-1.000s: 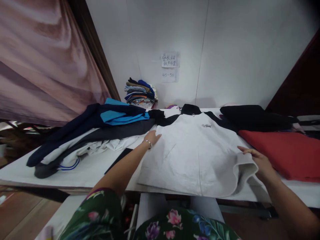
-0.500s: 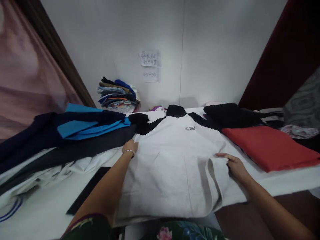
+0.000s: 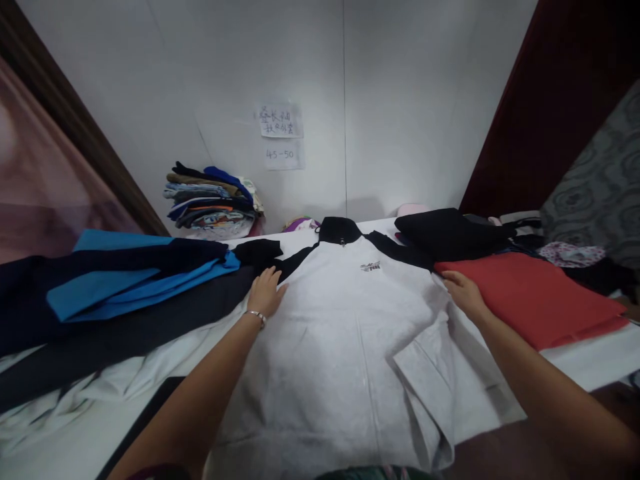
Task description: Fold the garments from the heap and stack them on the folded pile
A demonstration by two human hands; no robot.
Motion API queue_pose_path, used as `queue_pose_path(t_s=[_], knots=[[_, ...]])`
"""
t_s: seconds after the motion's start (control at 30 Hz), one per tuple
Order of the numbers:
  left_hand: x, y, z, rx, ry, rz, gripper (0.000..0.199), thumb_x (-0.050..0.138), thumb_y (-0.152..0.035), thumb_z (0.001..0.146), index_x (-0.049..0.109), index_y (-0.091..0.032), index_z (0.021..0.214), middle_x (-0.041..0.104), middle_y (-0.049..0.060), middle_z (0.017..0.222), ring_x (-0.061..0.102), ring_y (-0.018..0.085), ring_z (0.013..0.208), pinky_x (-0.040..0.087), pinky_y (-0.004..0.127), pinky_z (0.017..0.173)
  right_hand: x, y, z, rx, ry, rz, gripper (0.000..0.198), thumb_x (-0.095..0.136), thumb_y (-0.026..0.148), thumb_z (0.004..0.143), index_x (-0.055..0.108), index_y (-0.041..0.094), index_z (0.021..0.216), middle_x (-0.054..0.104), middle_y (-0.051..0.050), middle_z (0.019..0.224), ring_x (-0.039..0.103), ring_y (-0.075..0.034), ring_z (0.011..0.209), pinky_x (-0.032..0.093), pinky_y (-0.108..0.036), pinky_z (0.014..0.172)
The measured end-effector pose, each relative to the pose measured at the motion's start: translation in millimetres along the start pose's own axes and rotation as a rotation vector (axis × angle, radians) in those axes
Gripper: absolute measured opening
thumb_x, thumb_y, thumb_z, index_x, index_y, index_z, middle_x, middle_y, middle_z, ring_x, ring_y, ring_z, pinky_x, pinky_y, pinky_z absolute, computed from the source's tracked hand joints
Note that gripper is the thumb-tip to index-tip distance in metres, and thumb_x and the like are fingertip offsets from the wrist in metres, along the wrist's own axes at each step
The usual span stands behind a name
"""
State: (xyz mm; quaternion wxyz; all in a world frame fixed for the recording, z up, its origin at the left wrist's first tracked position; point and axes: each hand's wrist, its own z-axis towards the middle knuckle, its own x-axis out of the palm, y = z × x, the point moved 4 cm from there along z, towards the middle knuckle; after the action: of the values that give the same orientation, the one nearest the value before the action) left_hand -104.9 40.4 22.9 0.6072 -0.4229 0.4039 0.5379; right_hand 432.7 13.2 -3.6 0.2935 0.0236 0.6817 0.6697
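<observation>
A white jacket (image 3: 330, 347) with black sleeves, a black collar and a small dark print on the chest lies front up on the table. Its lower right part is folded over on itself, and the hem runs out at the bottom of the view. My left hand (image 3: 267, 293), with a bracelet at the wrist, rests open on the jacket's left edge by the black sleeve. At the opposite side my right hand (image 3: 464, 295) is open, fingers stretched toward the jacket's right edge, beside a red folded garment (image 3: 535, 293). Whether its fingertips touch cloth I cannot tell.
Dark and bright blue garments (image 3: 150, 267) lie to the left over white cloth. A stack of folded clothes (image 3: 215, 203) stands at the back against the wall, near paper notes (image 3: 283, 137). Behind the red garment sits a black folded garment (image 3: 450, 230).
My right hand has let go of the jacket's lower right edge and moved up toward its black sleeve. My left hand has slid up a little and spread its fingers. The view has shifted.
</observation>
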Motion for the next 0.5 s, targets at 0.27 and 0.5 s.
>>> queue_pose_path(t_s=[0.27, 0.5], knots=[[10, 10, 71, -0.002, 0.065, -0.042, 0.041, 0.031, -0.023, 0.096, 0.054, -0.014, 0.128, 0.045, 0.01, 0.144, 0.036, 0.02, 0.136, 0.022, 0.033, 0.114, 47, -9, 74, 0.368, 0.017, 0.026, 0.031, 0.053, 0.049, 0.083, 0.061, 0.019, 0.077, 0.062, -0.005, 0.059, 0.062, -0.019, 0.057, 0.052, -0.031, 0.051], [42, 18, 121, -0.162, 0.219, -0.085, 0.034, 0.059, -0.021, 0.081, 0.064, -0.019, 0.115, 0.058, 0.014, 0.13, 0.055, 0.029, 0.117, 0.044, 0.038, 0.096, 64, -6, 92, 0.391, 0.006, 0.084, 0.035, 0.075, 0.046, 0.069, 0.062, 0.015, 0.079, 0.055, -0.001, 0.051, 0.053, -0.016, 0.045, 0.042, -0.025, 0.038]])
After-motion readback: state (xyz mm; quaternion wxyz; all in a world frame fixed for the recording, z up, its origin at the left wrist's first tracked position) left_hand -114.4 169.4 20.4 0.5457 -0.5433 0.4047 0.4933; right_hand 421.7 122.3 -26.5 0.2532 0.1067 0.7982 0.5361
